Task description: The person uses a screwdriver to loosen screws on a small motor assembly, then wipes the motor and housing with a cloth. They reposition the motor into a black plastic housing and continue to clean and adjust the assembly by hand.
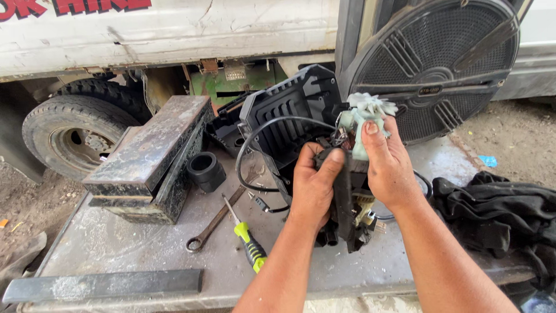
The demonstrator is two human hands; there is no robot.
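Above the metal table (116, 243), 2 hands – left hand (313, 185), right hand (389, 165) – each grip clenched round the motor assembly (351, 191)

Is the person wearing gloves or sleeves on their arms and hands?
No gloves and no sleeves show. The left hand and right hand are bare, and both forearms are bare right down to the bottom of the picture. No watch, ring or bracelet is visible. The fingernails look short.

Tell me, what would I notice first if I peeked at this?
Probably the left hand and right hand in the middle, gripping a black motor assembly with a pale green fan on top. Left of them, a green-handled screwdriver and a wrench lie on the grey metal table.
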